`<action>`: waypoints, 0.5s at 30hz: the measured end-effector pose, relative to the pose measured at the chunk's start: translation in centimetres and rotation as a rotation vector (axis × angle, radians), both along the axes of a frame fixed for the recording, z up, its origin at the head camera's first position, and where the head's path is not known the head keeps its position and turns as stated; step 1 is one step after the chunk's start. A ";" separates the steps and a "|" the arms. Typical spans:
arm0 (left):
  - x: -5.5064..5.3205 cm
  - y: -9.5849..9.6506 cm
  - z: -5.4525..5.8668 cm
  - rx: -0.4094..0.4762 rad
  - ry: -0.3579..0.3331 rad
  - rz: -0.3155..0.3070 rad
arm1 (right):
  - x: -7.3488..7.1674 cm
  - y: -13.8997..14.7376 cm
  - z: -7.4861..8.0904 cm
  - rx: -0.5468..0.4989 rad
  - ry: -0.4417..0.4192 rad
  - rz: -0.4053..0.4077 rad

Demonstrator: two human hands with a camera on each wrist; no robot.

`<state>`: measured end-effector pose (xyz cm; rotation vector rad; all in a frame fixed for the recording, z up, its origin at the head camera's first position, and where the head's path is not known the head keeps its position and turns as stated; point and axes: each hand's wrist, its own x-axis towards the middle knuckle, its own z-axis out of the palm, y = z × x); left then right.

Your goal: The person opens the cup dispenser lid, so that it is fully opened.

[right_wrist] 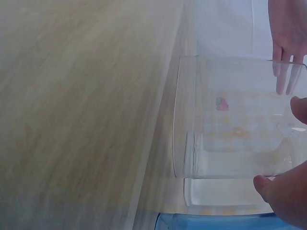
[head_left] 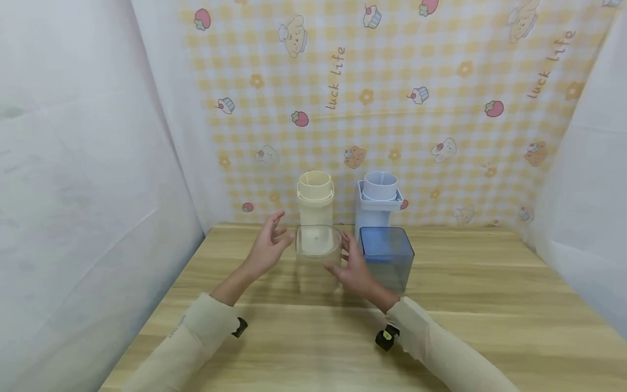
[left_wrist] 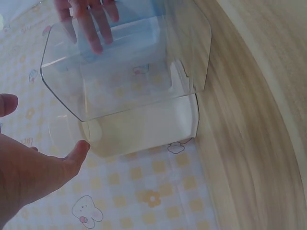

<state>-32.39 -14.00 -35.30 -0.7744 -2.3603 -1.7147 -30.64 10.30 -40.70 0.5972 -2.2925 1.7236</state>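
A clear plastic container (head_left: 318,275) with an open top stands upright in front of a cream dispenser-like stand (head_left: 315,209). My left hand (head_left: 268,247) is raised to the left of the container, fingers loosely spread and apart from it. On the other side, my right hand (head_left: 356,272) is right at the container's wall, thumb toward its front and fingers along its right side. In the left wrist view, the right hand's fingers (left_wrist: 98,26) show through the clear walls. The left hand's fingers (right_wrist: 283,79) appear beyond the container in the right wrist view.
A blue stand (head_left: 374,218) with a round top cup is at the back, right of the cream one. In front of it sits a squarish tinted container (head_left: 392,272), close beside my right hand. A checked cloth (head_left: 392,125) hangs behind the wooden table (head_left: 465,283).
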 end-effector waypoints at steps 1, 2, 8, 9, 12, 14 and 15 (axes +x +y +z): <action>0.0 0.1 0.0 -0.002 -0.002 -0.002 | 0.1 0.2 0.0 0.002 0.001 -0.009; 0.1 0.2 -0.1 -0.006 -0.001 -0.004 | 0.2 0.3 0.0 0.010 0.004 -0.020; 0.6 0.5 0.1 -0.032 0.010 0.021 | 1.2 0.4 0.2 0.037 0.094 -0.129; 0.7 0.6 0.1 -0.040 0.012 0.035 | 1.5 0.3 0.3 0.044 0.123 -0.150; 1.2 1.0 0.4 -0.061 0.025 0.073 | 2.5 0.0 0.8 0.090 0.246 -0.184; 1.8 1.3 0.6 -0.077 0.047 0.081 | 3.1 -0.1 1.2 0.129 0.349 -0.188; 2.1 1.6 0.7 -0.081 0.057 0.076 | 3.5 -0.1 1.5 0.143 0.396 -0.185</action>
